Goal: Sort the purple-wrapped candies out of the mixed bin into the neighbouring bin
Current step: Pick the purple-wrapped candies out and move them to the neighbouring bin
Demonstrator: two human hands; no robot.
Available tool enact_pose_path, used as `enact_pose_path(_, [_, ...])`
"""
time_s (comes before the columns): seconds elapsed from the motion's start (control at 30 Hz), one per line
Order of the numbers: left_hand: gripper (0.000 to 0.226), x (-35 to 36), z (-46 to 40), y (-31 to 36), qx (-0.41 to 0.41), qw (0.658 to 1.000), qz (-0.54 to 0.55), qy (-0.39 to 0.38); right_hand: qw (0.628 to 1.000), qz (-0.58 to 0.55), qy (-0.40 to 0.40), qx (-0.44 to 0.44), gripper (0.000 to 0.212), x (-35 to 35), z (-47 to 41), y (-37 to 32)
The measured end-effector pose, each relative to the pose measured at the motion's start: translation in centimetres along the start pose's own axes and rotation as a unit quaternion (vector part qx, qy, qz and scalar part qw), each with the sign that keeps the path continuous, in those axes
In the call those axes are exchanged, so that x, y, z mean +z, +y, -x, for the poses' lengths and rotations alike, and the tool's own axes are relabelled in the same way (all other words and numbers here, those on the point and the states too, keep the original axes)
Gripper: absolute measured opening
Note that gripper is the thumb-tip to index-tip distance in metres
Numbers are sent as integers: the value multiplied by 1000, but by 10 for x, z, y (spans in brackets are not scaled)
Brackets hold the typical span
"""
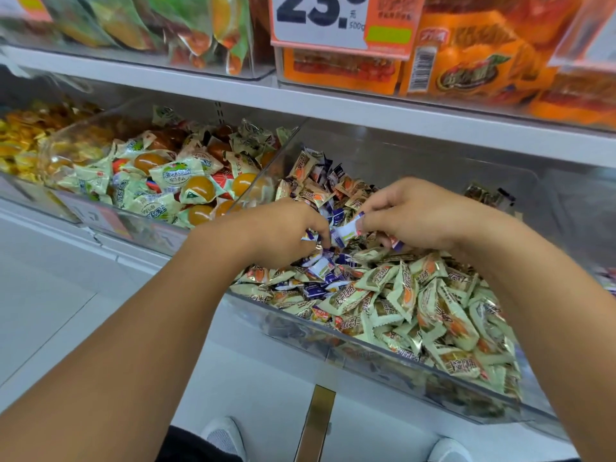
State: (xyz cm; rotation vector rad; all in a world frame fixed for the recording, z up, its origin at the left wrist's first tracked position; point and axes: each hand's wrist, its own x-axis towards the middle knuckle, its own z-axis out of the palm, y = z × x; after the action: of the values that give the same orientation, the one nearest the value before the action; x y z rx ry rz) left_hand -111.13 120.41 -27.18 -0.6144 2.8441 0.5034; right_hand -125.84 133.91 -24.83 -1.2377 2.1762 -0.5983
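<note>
Two hands: both down in the mixed bin (366,358), close together over the middle of the pile.
Left hand (283,233): fingers curled, holding a small bunch of purple-wrapped candies (310,235) at the fingertips.
Right hand (413,213): thumb and fingers pinching one purple and white candy (345,232), held just above the pile.
Purple candies left: many, lying in a patch (320,278) right under the hands, mixed with pale green and gold candies (433,301); a few more at the back of the bin.
Neighbouring bin: cannot tell which one is meant; jelly bin (160,181) on the left touching the mixed bin's wall, and a bit of purple at the far right edge (606,278).
Step now, best guess: picking up purple ones, not yet carried over.
Could go wrong: left hand is full, so a candy may slip out and fall back in or onto the floor.
Could go wrong: wrappers look alike and shiny, so a green and gold one may get grabbed by mistake.
Could go wrong: pile sits high at the front wall, so a push may spill candies over it.
Shelf above (300,95): orange snack packs (466,55) and green and orange packs (186,31).
Writing: price sign (320,21) reads "23." and "500g"; candy wrapper words too small and blurred to read.
</note>
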Motion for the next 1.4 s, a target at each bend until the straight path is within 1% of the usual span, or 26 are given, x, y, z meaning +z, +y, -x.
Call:
enact_pose_path(0.07, [18, 0, 1, -2, -2, 1000, 19, -6, 1000, -2, 15, 12, 33, 2, 0, -1])
enact_pose_path(0.1, [18, 1, 1, -3, -6, 1000, 30, -6, 1000, 1, 25, 17, 33, 3, -1, -1])
enact_pose_path(0.17, [27, 2, 1, -3, -23, 999, 29, -10, 999, 10, 43, 21, 30, 5, -2, -3])
enact_pose_path(0.23, [33, 4, 0, -1, -39, 999, -5, -9, 999, 14, 46, 14, 29, 7, -2, -6])
enact_pose_path(0.3, [29, 8, -3, -1, -36, 999, -37, 4, 999, 15, 46, 2, 30, 8, -1, -9])
enact_pose_path(0.4, [11, 7, -5, -3, -22, 999, -45, 21, 998, 17, 47, -23, 29, 8, 3, -9])
enact_pose_path(0.53, [8, 10, -6, -4, -18, 999, -38, 23, 997, 42, 54, -47, 33, 7, 13, -5])
enact_pose_path(0.6, [9, 14, -8, -2, -16, 998, -41, 37, 994, 47, 77, -68, 36, 7, 19, -1])
enact_pose_path(0.67, [11, 12, -5, 1, -12, 998, -37, 58, 987, 55, 105, -110, 33, 6, 29, 1])
enact_pose_path(0.7, [12, 7, -1, 3, -10, 997, -11, 76, 982, 63, 117, -136, 30, 5, 34, 1])
enact_pose_path(0.73, [13, 0, 4, 7, -6, 995, 40, 95, 976, 70, 129, -159, 28, 3, 40, 1])
enact_pose_path(0.77, [14, -8, 10, 13, 0, 987, 118, 108, 972, 72, 140, -177, 27, 1, 47, 2])
enact_pose_path(0.83, [15, -20, 25, 25, 12, 955, 279, 101, 967, 56, 151, -197, 24, -8, 62, 2])
enact_pose_path(0.87, [15, -24, 31, 33, 23, 944, 317, 91, 967, 40, 152, -201, 22, -13, 70, 3])
enact_pose_path(0.9, [15, -25, 35, 40, 37, 941, 327, 81, 968, 22, 148, -199, 22, -20, 79, 6])
enact_pose_path(0.97, [15, -21, 38, 59, 60, 939, 332, 61, 975, -35, 129, -177, 25, -36, 101, 15])
enact_pose_path(1.03, [15, -15, 36, 82, 78, 932, 351, 48, 983, -109, 95, -109, 26, -54, 125, 33])
enact_pose_path(1.1, [15, -8, 27, 112, 105, 928, 356, 41, 987, -139, 65, -47, 29, -72, 151, 58])
enact_pose_path(1.13, [15, -4, 21, 129, 121, 928, 351, 41, 987, -148, 60, -19, 30, -81, 162, 73])
enact_pose_path(1.2, [14, 1, 6, 164, 151, 933, 324, 43, 981, -174, 76, 47, 29, -95, 175, 103])
enact_pose_path(1.27, [13, 4, -11, 198, 171, 945, 275, 44, 961, -221, 104, 129, 20, -104, 183, 132])
enact_pose_path(1.3, [13, 5, -19, 215, 180, 952, 245, 41, 944, -260, 109, 170, 15, -106, 187, 143])
enact_pose_path(1.37, [12, 7, -35, 244, 199, 956, 215, 23, 908, -332, 120, 223, 17, -110, 191, 159])
enact_pose_path(1.4, [11, 9, -44, 255, 206, 954, 219, 10, 898, -350, 129, 235, 20, -113, 194, 164])
